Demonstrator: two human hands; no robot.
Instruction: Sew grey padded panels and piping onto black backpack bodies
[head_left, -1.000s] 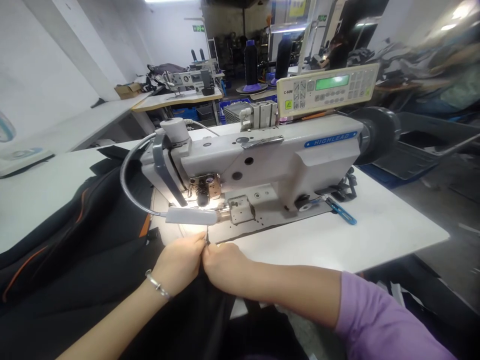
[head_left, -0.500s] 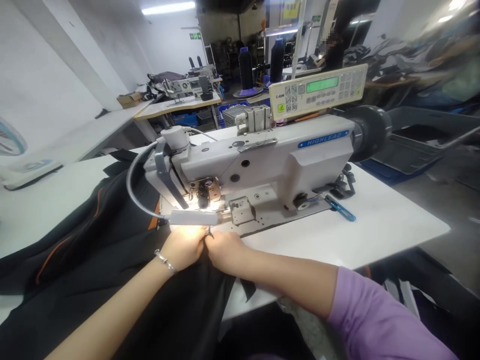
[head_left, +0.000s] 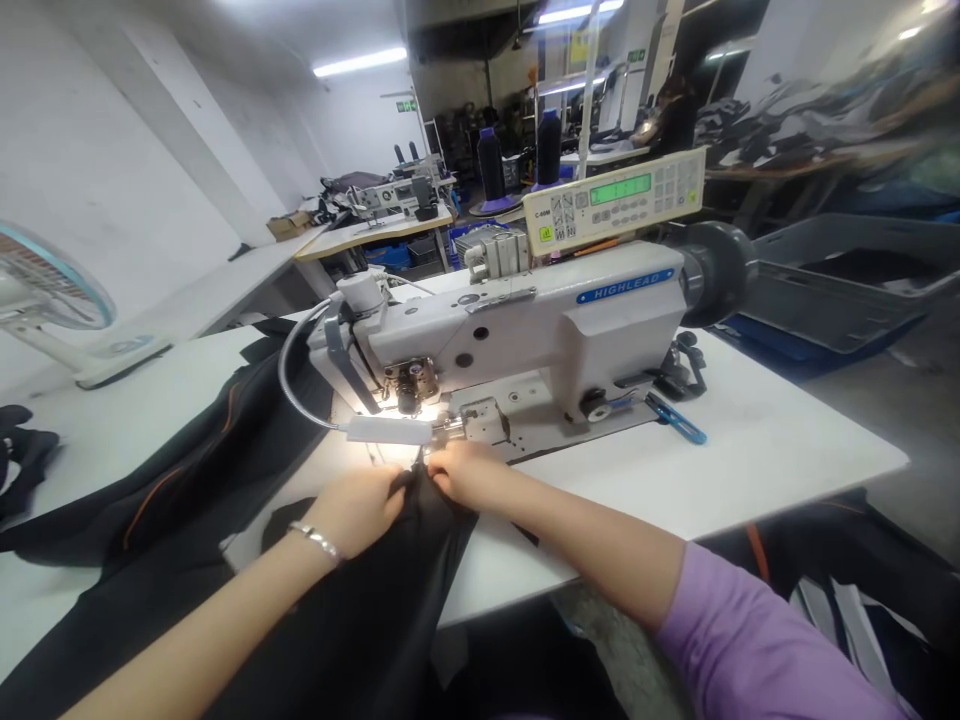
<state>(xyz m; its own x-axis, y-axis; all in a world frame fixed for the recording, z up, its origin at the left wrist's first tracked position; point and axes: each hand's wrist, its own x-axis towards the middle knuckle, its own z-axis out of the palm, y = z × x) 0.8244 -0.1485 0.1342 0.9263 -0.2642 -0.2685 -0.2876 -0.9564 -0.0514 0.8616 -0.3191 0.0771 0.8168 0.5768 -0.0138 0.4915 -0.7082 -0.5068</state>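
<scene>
Left hand: the left hand [head_left: 358,508] lies knuckles-up on the black fabric [head_left: 390,600], fingers curled and pinching its leading edge; a silver bracelet [head_left: 319,541] sits on the wrist.
Right hand: the right hand [head_left: 469,472] pinches the same edge from the other side, fingertips almost touching the left's, just in front of the needle area [head_left: 420,440] under the machine's lamp [head_left: 390,431].
Doing the step well: as I judge it, both pinches should hold the edge flat and level, layers matched, and feed it straight under the foot; fingertips should stay clear of the needle, and the hanging weight of cloth should not drag the edge askew.
Fabric, position: it runs from the hands down over the near rim of the bench [head_left: 750,460] toward the lap, while more of it spreads to the left of the sewing machine [head_left: 540,330].
Fabric, look: black, matte, softly folded, with thin orange piping [head_left: 161,490] on the left-hand spread; no stitching detail can be made out at the pinched edge.
Surroundings: a control panel [head_left: 615,200] stands on the machine, and a fan [head_left: 45,290] is at the far left.
</scene>
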